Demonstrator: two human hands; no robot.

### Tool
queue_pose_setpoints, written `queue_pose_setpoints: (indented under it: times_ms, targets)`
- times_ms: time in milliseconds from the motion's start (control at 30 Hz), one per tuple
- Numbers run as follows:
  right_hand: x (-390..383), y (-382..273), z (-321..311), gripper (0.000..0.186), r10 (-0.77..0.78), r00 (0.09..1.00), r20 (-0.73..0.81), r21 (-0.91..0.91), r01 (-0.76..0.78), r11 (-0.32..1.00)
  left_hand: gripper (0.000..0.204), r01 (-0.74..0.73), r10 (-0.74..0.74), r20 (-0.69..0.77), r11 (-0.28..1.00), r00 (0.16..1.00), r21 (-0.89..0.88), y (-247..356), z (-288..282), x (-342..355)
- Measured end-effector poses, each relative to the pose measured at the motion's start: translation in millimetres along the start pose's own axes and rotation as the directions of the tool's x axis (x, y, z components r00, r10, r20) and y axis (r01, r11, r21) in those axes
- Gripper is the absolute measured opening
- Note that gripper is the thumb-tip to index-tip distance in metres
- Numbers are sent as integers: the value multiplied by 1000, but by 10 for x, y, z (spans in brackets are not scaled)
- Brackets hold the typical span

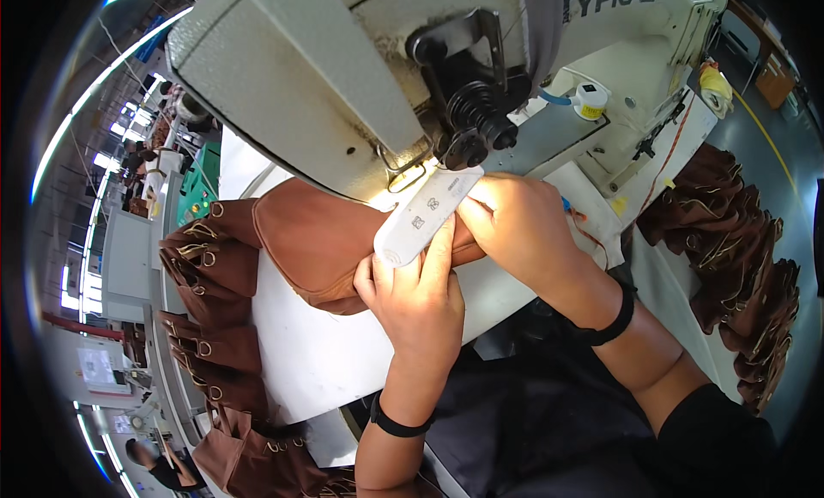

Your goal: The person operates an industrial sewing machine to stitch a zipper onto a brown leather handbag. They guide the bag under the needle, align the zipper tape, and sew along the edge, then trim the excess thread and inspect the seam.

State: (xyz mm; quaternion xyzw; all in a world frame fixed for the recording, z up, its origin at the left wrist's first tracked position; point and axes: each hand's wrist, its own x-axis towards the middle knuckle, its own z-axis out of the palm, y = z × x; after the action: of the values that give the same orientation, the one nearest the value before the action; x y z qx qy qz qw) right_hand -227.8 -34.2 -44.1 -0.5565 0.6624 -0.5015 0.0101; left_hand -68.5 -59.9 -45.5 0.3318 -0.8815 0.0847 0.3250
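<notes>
A brown leather bag (318, 232) with a piped edge lies on the sewing machine's white table, its far side under the machine head. Over it slants a long white strip (422, 219) with a rounded near end and small printed marks. My left hand (416, 305) has its fingertips closed at the strip's near end, with the thumb against the leather. My right hand (524, 227) is curled at the bag's right side, its thumb by the strip's right edge; its other fingertips are hidden. The lit sewing area sits just beyond the strip, and the needle itself is hidden.
The sewing machine (283, 86) rises close above my hands. Brown bags with metal rings (215, 352) hang along the table's left edge. More brown pieces (730, 266) are heaped at the right. A small white oil bottle (590, 101) stands behind. Another person (167, 468) is far left.
</notes>
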Motion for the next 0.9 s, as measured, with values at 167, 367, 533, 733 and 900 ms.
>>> queue_pose_setpoints:
  times_ms: [167,367,533,733,900]
  targets:
    - [-25,-26,-27,16,49,998,27,15,-49,999,68,-17,17,8,1000,1000,-7,-19,19,-18]
    - [-110,70,-20,18,-3,1000,0,54,3,999,69,-36,27,55,985,998,170,111,-47,-78]
    - [-133,82,-53,23,60,997,47,96,-65,993,63,140,-136,174,990,975,-16,500,-298,-281]
    - [-303,-24,-94,30,211,970,124,280,-238,930,75,170,-157,68,939,985,-299,223,21,-195]
    - [-663,-117,72,41,126,985,119,416,-165,894,69,96,-91,32,897,995,-432,-196,306,-91]
